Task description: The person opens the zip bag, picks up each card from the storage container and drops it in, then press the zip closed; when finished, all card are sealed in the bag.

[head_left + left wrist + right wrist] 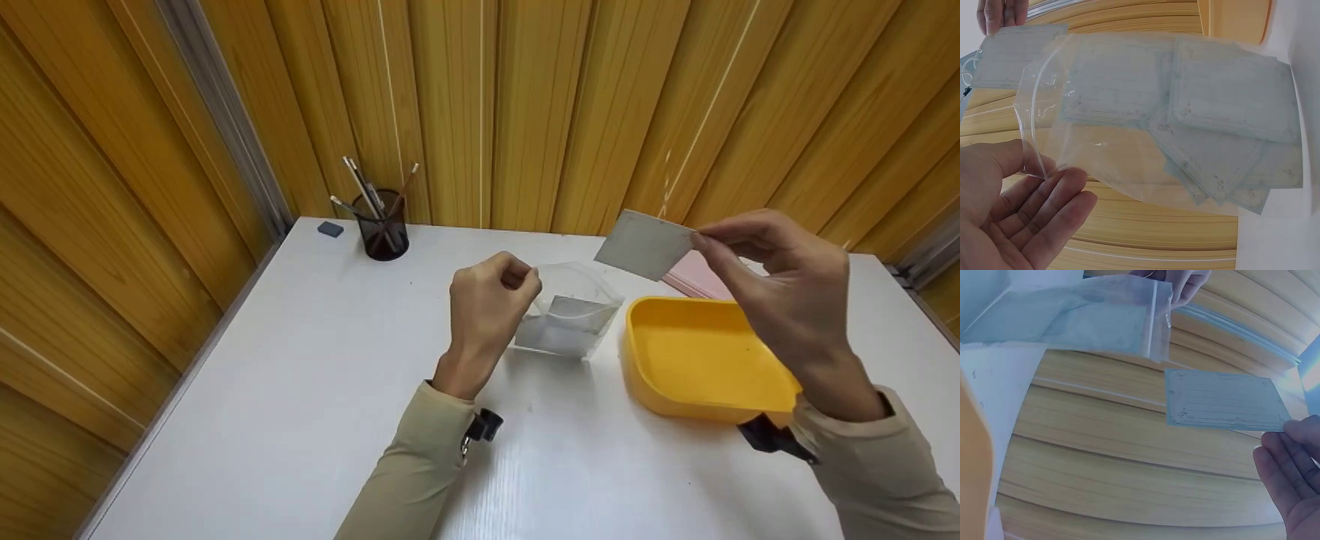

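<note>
— Wood panelling all round, white table (315,360) below. What have you got in each hand?

— My left hand (487,300) pinches the mouth of a clear zip bag (570,319), thumb and fingertips curled on one lip so it gapes. The bag hangs just left of the yellow tray (697,360), its bottom resting on the table. My right hand (780,285) pinches one grey lined card (645,244) by its right edge, held in the air above the tray's far left corner, up and to the right of the bag's mouth.

— How does the card feel?

— Light and thin, I'd say, stiff enough to stay flat from a single edge pinch, though it would bend if squeezed hard. Holding the short edge leaves the opposite edge free to lead.

— And the bag?

— Soft, slick film that collapses on itself. The left wrist view shows several cards (1224,135) already inside it, fanned and overlapping. I judge the zip lip the only firm place to grip; anywhere lower would just crumple.

— What else is near the tray?

— Something pink (697,274) lies behind the tray. Far to the tray's left, by the wall, stands a dark pen cup (382,229) with a small grey eraser (330,229) beside it.
</note>
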The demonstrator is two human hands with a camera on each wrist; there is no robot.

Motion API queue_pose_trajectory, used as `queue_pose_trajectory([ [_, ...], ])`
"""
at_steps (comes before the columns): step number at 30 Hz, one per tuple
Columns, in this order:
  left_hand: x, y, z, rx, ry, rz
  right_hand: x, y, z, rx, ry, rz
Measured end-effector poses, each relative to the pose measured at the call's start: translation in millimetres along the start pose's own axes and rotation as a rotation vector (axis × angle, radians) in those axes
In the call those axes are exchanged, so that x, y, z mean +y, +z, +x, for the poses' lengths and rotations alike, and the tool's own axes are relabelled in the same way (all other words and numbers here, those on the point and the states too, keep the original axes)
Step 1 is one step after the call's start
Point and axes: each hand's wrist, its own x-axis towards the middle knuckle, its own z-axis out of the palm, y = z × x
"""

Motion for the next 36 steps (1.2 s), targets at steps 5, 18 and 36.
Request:
queue_pose_trajectory([
  [5,0.4,-0.4,0.3,0.002,-0.002,0.001,-5.3,5.3,0.9,0.015,-0.001,0.061],
  [18,0.2,-0.5,0.8,-0.002,-0.010,0.004,-7.7,26.8,-4.5,-0.041,-0.007,0.162],
  [36,-0.5,1.0,0.3,0.017,0.029,-0.001,10.5,49.6,-21.1,-0.135,-0.041,0.157],
])
